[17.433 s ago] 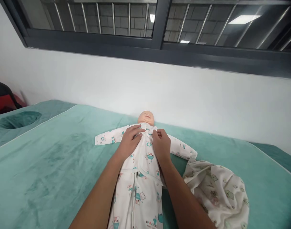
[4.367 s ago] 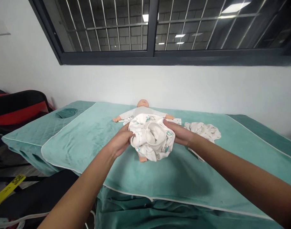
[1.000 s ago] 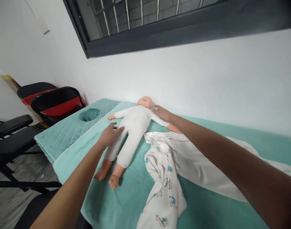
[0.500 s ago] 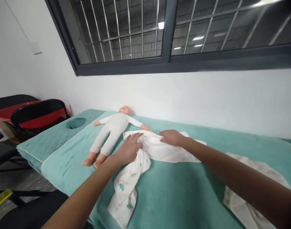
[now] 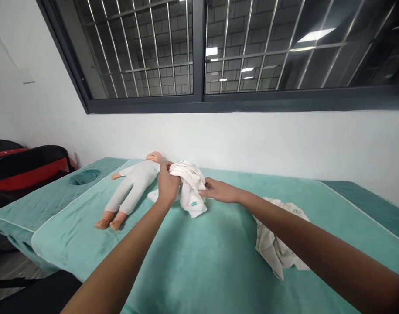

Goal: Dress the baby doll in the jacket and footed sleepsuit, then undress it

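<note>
A white printed cloth [image 5: 190, 179], perhaps a baby garment, is bunched up between my hands above the green bed cover. My left hand [image 5: 168, 182] is closed on its left side, fingers wrapped into the folds. With thumb and fingers my right hand [image 5: 217, 190] pinches its right edge. Part of the cloth still lies on the cover left of my left hand. Just left of it a baby doll [image 5: 135, 179] in a white bodysuit lies on its back, bare feet toward me; its arm nearer my left hand is hidden.
A second crumpled white printed cloth [image 5: 277, 246] lies under my right forearm. The green bed cover [image 5: 212, 270] runs along the white wall below a barred window [image 5: 199, 56]. A face hole [image 5: 84, 176] is at the bed's left end. Red and black chairs [image 5: 29, 170] stand beyond.
The white cloth, spread flat before, is now gathered up and lifted between my hands. My right hand has moved left, closer to the left one. The camera view has turned right.
</note>
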The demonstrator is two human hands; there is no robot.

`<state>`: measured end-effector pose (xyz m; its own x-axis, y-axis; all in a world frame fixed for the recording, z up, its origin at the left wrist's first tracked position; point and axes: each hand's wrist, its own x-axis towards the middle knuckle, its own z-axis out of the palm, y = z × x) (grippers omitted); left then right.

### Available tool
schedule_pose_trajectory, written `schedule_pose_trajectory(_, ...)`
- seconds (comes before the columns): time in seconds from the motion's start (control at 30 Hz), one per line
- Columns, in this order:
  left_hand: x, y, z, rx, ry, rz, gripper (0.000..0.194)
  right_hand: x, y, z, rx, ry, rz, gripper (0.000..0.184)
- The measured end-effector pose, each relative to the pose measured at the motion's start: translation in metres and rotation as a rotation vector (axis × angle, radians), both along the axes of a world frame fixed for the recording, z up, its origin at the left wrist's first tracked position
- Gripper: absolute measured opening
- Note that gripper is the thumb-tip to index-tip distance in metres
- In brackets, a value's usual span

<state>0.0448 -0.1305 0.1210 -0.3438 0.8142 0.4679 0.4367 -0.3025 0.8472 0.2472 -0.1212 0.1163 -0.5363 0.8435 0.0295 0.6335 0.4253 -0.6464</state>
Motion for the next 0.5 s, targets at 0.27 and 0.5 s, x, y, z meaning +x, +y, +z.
schedule_pose_trajectory(0.27,-0.011,-0.033,-0.018,-0.087,-0.142,-0.512,0.053,-0.057,-0.023,-0.040,-0.309,0.848,0.015,0.052)
schedule_pose_trajectory(0.5,-0.041,-0.089,-0.099,-0.083,0.018,-0.149,0.088,-0.109,-0.051,-0.051,-0.660,1.016,0.130,0.054)
